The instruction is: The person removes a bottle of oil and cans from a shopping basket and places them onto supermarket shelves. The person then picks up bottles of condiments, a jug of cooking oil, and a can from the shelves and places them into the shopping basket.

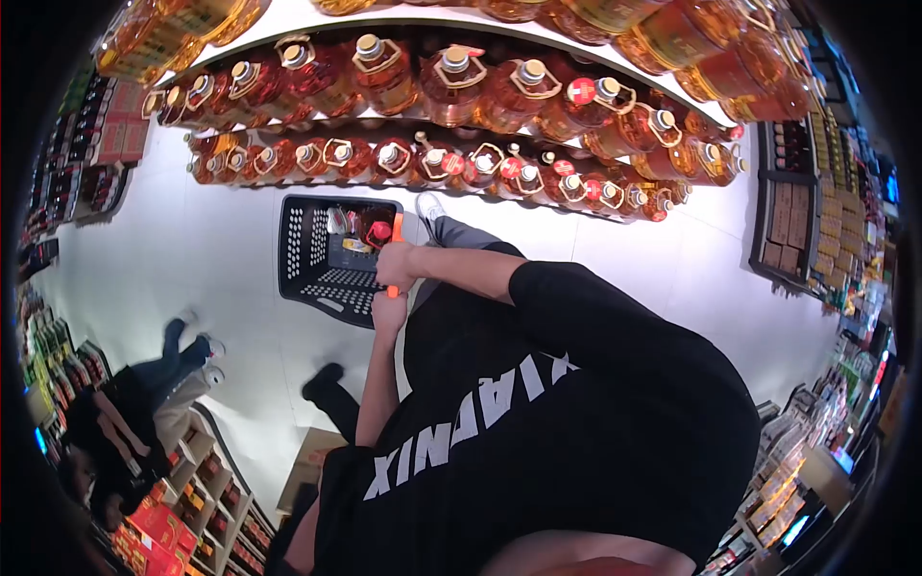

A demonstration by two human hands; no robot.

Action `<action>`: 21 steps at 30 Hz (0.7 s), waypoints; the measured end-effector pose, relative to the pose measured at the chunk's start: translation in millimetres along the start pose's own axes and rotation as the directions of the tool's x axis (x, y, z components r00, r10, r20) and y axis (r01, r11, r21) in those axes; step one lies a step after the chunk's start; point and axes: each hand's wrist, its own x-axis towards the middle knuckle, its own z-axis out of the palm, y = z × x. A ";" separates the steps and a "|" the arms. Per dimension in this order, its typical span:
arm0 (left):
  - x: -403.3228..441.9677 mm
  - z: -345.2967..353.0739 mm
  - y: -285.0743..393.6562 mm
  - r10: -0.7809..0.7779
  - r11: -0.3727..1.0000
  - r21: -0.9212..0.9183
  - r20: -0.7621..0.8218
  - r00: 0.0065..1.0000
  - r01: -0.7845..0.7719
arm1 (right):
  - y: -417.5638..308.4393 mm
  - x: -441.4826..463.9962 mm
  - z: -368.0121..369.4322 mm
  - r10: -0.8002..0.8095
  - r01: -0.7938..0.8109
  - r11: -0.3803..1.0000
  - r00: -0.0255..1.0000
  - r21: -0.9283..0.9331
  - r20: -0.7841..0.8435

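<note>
The right hand [396,265] is clamped round an orange handle [398,228] on the right side of a dark basket [295,245]; the left hand [388,311] looks closed at the near end of that same handle, just beside the right, though its fingertips are hidden; the basket stands to the left of the wearer, near the lower row of amber bottles [394,158] on the far side; in its far right part lie a red-capped bottle [379,231], a pale pack [338,222] and a small yellow item [356,245]; with the hands so close together, a good hold probably calls for even pressure from both, so that the basket does not twist; wrists are best kept relaxed, and the basket's far rim clear of the bottles; a white shoe [430,205] is close to the far right corner, a dark shoe [327,378] lies nearer, and a person in black [125,422] is well apart on the left, so small, slow movements suit this spot.
</note>
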 end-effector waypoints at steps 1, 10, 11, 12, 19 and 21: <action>-5.7 4.9 2.9 -0.001 1.000 0.011 0.013 1.000 0.001 | -2.3 -10.0 2.1 0.004 -0.004 1.000 1.000 -0.001 -0.009; -18.3 39.6 19.9 0.111 0.991 -0.089 0.129 0.985 -0.100 | 2.0 -81.5 26.8 0.104 -0.093 0.994 0.960 0.056 -0.260; -19.1 42.9 23.7 0.099 0.993 -0.069 0.108 0.989 -0.092 | 4.6 -89.4 29.6 0.092 -0.076 0.995 0.941 0.061 -0.326; -19.3 45.7 27.7 0.085 0.996 -0.048 0.084 0.993 -0.082 | 7.0 -95.9 31.6 0.077 -0.056 0.996 0.917 0.064 -0.392; -4.3 86.7 5.8 0.050 0.991 -0.126 0.035 0.998 -0.045 | 33.0 -116.2 60.7 -0.003 0.080 0.990 0.838 0.117 -0.545; -16.4 97.0 11.9 0.008 0.968 -0.251 0.009 1.000 -0.005 | 31.8 -127.8 52.9 -0.016 0.082 0.991 0.867 0.110 -0.497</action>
